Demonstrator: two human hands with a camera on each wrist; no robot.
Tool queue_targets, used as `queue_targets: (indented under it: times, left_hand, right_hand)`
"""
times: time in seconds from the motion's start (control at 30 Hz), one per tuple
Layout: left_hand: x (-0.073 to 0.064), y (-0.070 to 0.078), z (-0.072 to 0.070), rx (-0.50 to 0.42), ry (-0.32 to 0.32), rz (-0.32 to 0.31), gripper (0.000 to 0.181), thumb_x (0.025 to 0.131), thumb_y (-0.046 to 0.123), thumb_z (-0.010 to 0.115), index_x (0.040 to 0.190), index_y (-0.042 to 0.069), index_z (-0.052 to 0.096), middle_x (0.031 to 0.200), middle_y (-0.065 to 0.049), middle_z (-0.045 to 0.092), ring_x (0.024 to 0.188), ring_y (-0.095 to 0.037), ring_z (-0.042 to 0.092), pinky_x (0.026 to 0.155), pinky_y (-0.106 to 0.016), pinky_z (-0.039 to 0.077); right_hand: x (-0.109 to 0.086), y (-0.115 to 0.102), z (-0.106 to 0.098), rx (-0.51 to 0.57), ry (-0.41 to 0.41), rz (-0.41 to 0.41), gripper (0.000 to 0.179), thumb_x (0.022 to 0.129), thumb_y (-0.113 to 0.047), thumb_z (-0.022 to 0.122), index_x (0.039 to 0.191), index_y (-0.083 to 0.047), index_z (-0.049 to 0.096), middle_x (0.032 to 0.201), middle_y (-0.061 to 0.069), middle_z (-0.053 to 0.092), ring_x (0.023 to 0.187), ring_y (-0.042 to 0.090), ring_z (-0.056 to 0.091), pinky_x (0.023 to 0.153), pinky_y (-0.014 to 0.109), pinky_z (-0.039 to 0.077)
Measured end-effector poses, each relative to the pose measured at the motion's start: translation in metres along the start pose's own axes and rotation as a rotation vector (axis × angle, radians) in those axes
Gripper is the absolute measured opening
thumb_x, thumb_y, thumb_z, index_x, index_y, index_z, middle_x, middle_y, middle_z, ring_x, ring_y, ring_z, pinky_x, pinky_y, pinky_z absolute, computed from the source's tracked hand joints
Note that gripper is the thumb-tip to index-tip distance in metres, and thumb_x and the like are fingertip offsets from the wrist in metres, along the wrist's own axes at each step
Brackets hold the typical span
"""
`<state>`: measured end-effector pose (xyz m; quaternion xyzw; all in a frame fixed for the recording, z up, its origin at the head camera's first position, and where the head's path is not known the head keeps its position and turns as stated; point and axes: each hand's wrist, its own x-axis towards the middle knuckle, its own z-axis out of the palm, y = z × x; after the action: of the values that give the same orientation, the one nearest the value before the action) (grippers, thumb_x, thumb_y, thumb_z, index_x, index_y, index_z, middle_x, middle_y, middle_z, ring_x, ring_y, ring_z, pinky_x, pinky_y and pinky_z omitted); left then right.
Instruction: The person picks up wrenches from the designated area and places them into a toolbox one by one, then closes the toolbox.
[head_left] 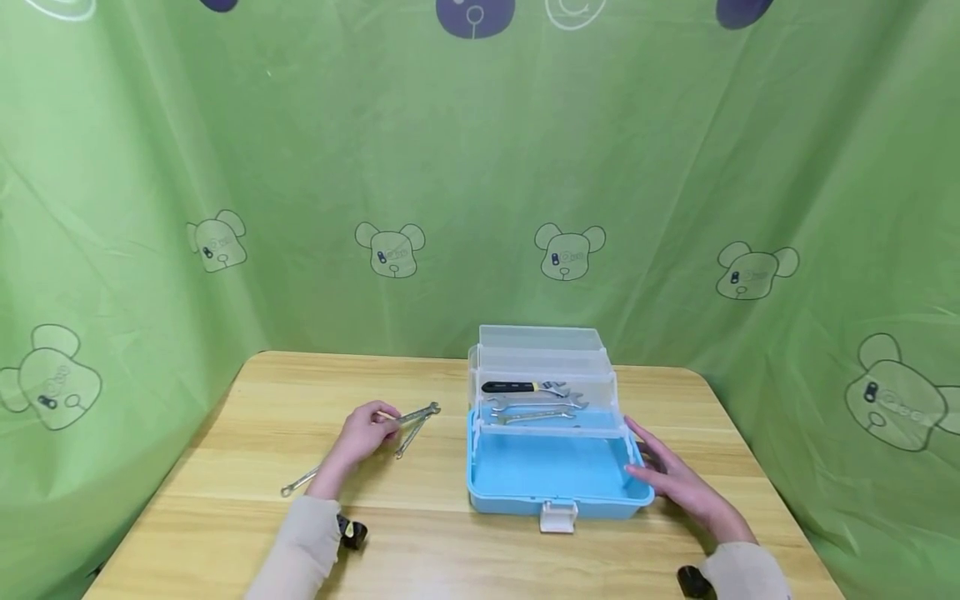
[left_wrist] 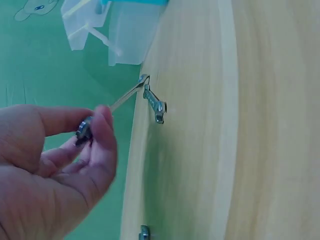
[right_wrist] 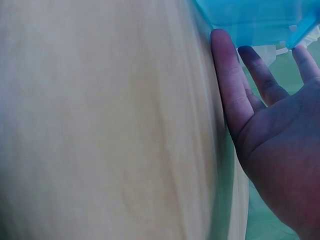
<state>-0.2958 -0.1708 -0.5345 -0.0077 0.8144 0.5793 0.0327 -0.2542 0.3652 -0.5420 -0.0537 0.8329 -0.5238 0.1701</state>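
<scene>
My left hand pinches a metal wrench between thumb and fingers, one end of it poking out of the grip in the left wrist view. A second wrench lies on the table under the far end of the held one. Farther left rests another wrench, partly hidden behind the forearm. My right hand has its fingers extended against the right side of a light blue toolbox. Fingertips of that hand meet the blue wall in the right wrist view.
The toolbox stands with its clear trays unfolded toward the back. On a tray lie a black-handled adjustable wrench and two open-ended wrenches, the front one smaller. A white latch hangs at the front. Green curtain surrounds the wooden table.
</scene>
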Motion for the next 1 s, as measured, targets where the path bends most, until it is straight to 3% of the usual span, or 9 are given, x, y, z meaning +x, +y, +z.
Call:
queue_targets:
  times: [0.13, 0.27, 0.43, 0.6, 1.0]
  left_hand:
    - [0.0023, -0.0028, -0.0008, -0.112, 0.002, -0.003, 0.022, 0.094, 0.000, 0.070, 0.116, -0.006, 0.067, 0.100, -0.018, 0.071, 0.093, -0.035, 0.072, 0.084, -0.038, 0.064]
    - [0.0013, -0.0028, -0.0018, -0.155, 0.001, -0.001, 0.028, 0.093, 0.000, 0.072, 0.120, -0.006, 0.066, 0.103, -0.019, 0.072, 0.098, -0.039, 0.072, 0.089, -0.042, 0.063]
    - [-0.0008, -0.0014, -0.0026, -0.171, -0.005, 0.014, 0.032, 0.093, 0.000, 0.073, 0.123, -0.007, 0.064, 0.105, -0.020, 0.073, 0.097, -0.035, 0.074, 0.089, -0.039, 0.063]
    - [0.0004, -0.0034, -0.0020, -0.193, -0.003, 0.008, 0.035, 0.092, 0.000, 0.073, 0.125, -0.007, 0.064, 0.100, -0.011, 0.072, 0.093, -0.027, 0.073, 0.088, -0.033, 0.063]
    - [0.0015, -0.0059, -0.0007, -0.224, 0.023, 0.004, 0.036, 0.093, 0.001, 0.073, 0.126, -0.007, 0.064, 0.095, -0.007, 0.073, 0.093, -0.025, 0.073, 0.084, -0.026, 0.062]
  right_hand:
    - [0.0005, 0.0015, -0.0001, 0.001, 0.001, -0.013, 0.086, 0.104, -0.031, 0.061, 0.167, -0.036, 0.003, 0.169, 0.032, 0.003, 0.150, 0.062, 0.013, 0.109, 0.075, 0.040]
    - [0.0006, 0.0034, 0.0002, 0.012, 0.004, -0.029, 0.086, 0.104, -0.029, 0.062, 0.167, -0.034, 0.004, 0.168, 0.034, 0.005, 0.149, 0.062, 0.014, 0.107, 0.074, 0.043]
    - [0.0005, 0.0027, 0.0002, 0.014, 0.002, -0.024, 0.086, 0.104, -0.029, 0.061, 0.167, -0.036, 0.004, 0.169, 0.033, 0.004, 0.149, 0.062, 0.013, 0.108, 0.075, 0.041]
    - [0.0000, 0.0009, 0.0001, 0.013, -0.003, -0.005, 0.085, 0.104, -0.032, 0.060, 0.167, -0.038, 0.003, 0.170, 0.031, 0.001, 0.150, 0.061, 0.011, 0.110, 0.077, 0.037]
    - [0.0000, 0.0005, -0.0002, 0.015, -0.005, 0.003, 0.085, 0.104, -0.032, 0.060, 0.167, -0.037, 0.004, 0.170, 0.031, 0.002, 0.150, 0.061, 0.012, 0.109, 0.076, 0.040]
